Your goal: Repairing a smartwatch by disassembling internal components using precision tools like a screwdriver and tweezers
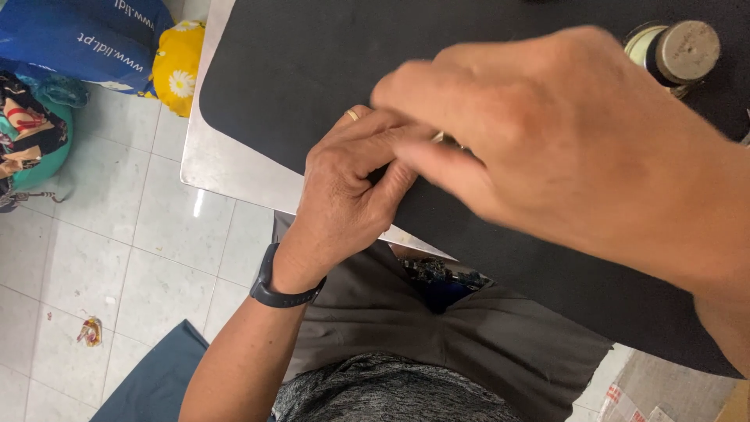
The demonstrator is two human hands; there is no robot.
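My left hand (348,184) rests on the near edge of a black mat (297,62) that covers a metal table (219,160). Its fingers are curled, a ring shows on one finger, and a dark watch sits on the wrist. My right hand (547,133) is close to the camera and blurred, its fingertips meeting the left hand's fingers. A small pale, metallic thing (447,141) shows between the two hands; I cannot tell what it is or which hand grips it.
A small jar with a round grey lid (680,51) stands on the mat at the far right. On the tiled floor to the left lie a blue bag (86,39), a yellow flowered item (178,66) and patterned cloth (27,125). Grey trousers cover my lap below.
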